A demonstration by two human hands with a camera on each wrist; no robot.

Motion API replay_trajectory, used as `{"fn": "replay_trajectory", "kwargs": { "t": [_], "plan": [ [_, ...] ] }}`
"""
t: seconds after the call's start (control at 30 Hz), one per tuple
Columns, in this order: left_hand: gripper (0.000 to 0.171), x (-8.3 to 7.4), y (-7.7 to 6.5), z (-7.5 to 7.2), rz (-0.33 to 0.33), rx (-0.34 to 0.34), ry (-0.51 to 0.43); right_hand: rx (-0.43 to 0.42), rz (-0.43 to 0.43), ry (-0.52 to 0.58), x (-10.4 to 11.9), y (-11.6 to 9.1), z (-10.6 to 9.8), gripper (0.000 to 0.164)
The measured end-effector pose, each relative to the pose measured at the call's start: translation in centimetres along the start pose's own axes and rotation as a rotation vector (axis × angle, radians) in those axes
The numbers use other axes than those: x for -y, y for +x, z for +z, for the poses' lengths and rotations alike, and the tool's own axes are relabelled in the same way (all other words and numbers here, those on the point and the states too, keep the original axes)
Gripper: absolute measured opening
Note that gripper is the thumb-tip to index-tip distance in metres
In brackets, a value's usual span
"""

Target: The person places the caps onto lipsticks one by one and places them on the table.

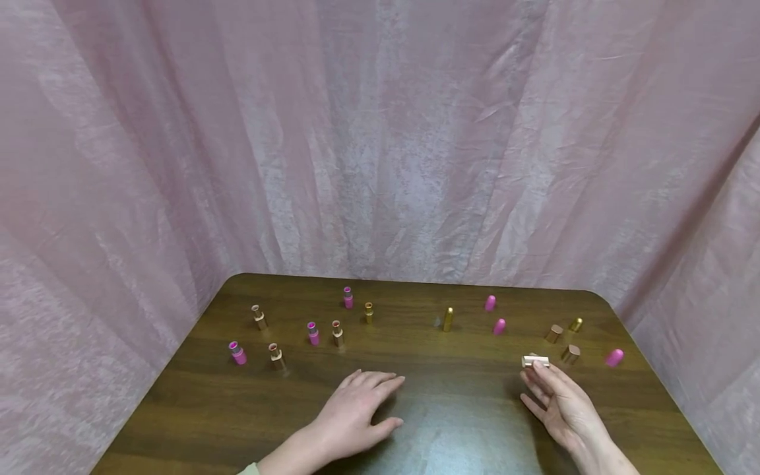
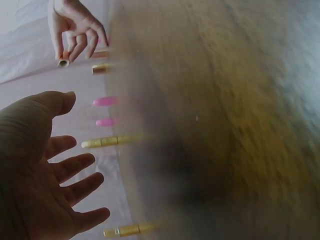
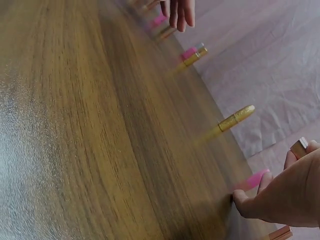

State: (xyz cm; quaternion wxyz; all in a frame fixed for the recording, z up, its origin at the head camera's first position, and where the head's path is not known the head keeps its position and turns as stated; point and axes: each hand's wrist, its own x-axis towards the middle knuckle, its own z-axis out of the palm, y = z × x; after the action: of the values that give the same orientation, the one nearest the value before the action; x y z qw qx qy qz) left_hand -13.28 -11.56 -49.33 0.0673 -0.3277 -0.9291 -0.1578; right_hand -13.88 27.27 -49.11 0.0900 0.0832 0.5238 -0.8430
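My right hand (image 1: 564,406) pinches a rose-gold lipstick cap (image 1: 536,361) between thumb and fingers, held sideways above the table's right side. In the left wrist view the cap's open end (image 2: 63,63) shows. My left hand (image 1: 355,412) is over the front middle of the table with its fingers spread and holds nothing. Beyond it stand uncapped lipsticks: a rose-gold one (image 1: 276,357), another rose-gold one (image 1: 338,334) and a pink one (image 1: 313,334). Near my right hand are two copper caps, one farther (image 1: 555,333) and one nearer (image 1: 572,354).
More uncapped lipsticks stand left: pink (image 1: 238,353), rose-gold (image 1: 259,318), pink (image 1: 348,298) and gold (image 1: 369,313). A capped gold lipstick (image 1: 448,320) stands mid-table. Pink caps (image 1: 500,326) and a gold cap (image 1: 576,324) are right. A pink curtain (image 1: 404,145) hangs behind the table.
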Motion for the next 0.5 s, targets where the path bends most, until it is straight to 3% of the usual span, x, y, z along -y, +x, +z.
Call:
{"fn": "replay_trajectory", "kwargs": {
  "t": [0.13,0.37,0.5],
  "plan": [
    [0.059,0.8,-0.4,-0.8,-0.037,-0.058,-0.012,0.01,0.003,0.015,-0.1,0.0,0.0,0.03],
    [0.052,3.7,-2.3,-3.8,-0.149,-0.314,-0.035,0.036,-0.029,0.054,-0.2,0.0,0.0,0.03],
    [0.048,6.1,-3.9,-5.6,-0.241,-0.422,-0.028,0.018,-0.04,0.05,-0.2,0.1,0.0,0.027]
  ]
}}
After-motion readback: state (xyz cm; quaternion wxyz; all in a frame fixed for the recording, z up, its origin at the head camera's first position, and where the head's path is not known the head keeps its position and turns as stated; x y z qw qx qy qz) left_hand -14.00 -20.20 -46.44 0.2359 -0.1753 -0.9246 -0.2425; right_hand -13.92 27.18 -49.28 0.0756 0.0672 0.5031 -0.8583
